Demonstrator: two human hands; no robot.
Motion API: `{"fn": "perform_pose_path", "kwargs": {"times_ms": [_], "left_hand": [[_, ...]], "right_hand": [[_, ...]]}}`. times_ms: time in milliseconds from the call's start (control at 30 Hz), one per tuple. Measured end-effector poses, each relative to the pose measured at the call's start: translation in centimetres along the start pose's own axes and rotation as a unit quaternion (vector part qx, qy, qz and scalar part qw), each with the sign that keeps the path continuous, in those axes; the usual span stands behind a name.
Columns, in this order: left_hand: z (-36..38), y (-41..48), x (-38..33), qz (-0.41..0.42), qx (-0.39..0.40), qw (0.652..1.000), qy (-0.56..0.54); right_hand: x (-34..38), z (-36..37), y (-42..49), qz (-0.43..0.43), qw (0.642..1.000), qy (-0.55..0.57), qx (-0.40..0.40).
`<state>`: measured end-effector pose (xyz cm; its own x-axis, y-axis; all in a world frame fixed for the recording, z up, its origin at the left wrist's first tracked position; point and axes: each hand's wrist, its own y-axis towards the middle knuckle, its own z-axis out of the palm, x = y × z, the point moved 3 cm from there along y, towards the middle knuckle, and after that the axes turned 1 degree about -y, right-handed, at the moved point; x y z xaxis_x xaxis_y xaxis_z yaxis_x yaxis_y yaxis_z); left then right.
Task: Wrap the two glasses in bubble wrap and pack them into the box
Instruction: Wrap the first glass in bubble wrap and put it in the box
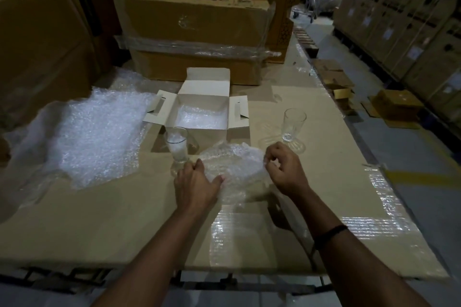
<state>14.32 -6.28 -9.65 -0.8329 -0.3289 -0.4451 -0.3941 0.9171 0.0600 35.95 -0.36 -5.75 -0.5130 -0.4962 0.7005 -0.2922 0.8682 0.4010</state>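
Left glass [175, 144] stands bare and upright just beside the sheet [234, 169], right glass [293, 124] well off to the right, and the open box [203, 109] waits behind, already lined with wrap. Left hand [194, 187] lies flat, pinning the sheet's left edge, while the right hand [284, 169] pinches the opposite edge — spreading it out, I'd judge, to take the nearer glass. It's all on a cardboard top [99, 219], a wrap pile [94, 132] at left and stacked cartons [194, 32] behind — a dim warehouse.
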Motion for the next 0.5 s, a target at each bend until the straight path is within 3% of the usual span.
{"fn": "perform_pose_path", "kwargs": {"times_ms": [67, 167, 200, 267, 367, 500], "left_hand": [[0.0, 0.0, -0.1, -0.002, 0.028, 1.0, -0.005], [-0.3, 0.5, 0.1, -0.013, 0.074, 0.993, -0.087], [-0.5, 0.6, 0.1, -0.008, 0.073, 0.988, -0.135], [-0.9, 0.9, 0.1, 0.005, 0.061, 0.964, -0.259], [-0.8, 1.0, 0.4, -0.033, 0.11, 0.894, -0.433], [-0.1, 1.5, 1.4, -0.052, 0.158, 0.845, -0.509]], "right_hand": [[-0.1, -0.9, -1.8, -0.02, 0.999, -0.038, 0.024], [-1.0, -1.4, -3.5, 0.043, 0.969, -0.188, 0.154], [-1.3, -1.7, -3.7, 0.07, 0.962, -0.215, 0.153], [-1.2, -2.4, -3.1, 0.096, 0.964, -0.238, 0.064], [-0.3, -2.0, -1.5, 0.175, 0.956, -0.231, -0.049], [-0.8, 1.2, -0.4, 0.346, 0.915, -0.19, 0.084]]}}
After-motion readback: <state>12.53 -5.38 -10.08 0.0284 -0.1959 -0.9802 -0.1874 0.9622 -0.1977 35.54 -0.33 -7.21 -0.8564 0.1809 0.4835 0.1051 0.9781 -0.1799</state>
